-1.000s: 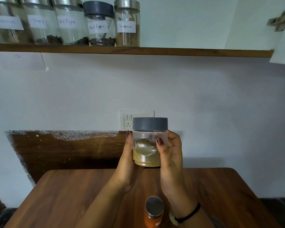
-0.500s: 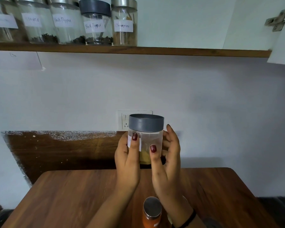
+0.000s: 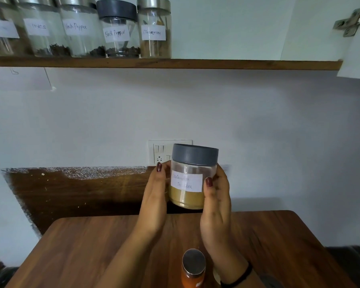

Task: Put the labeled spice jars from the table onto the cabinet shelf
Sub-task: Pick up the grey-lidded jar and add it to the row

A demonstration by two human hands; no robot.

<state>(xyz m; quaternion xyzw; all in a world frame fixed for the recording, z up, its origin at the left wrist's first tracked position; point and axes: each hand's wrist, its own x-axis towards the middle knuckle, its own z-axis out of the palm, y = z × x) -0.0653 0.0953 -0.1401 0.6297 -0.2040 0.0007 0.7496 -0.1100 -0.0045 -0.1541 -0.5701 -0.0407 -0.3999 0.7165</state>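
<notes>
Fingers (image 3: 158,173): two thumbs pressed flat on the front of the held jar (image 3: 192,183); other fingers curled behind it (mostly hidden).
Left hand (image 3: 154,202): grips the jar's left side.
Right hand (image 3: 215,206): grips its right side; black band (image 3: 237,279) at the wrist.
Held jar, place: centre of frame, raised clear above the table (image 3: 92,256), slightly tilted.
Held jar, make: grey lid, yellowish powder in the lower half, white label facing the camera (writing blurred).
Orange jar (image 3: 193,269): bottom centre, standing on the table, metal lid.
Shelf (image 3: 237,65): across the top of frame; five labelled jars (image 3: 117,30) in a row at upper left.
</notes>
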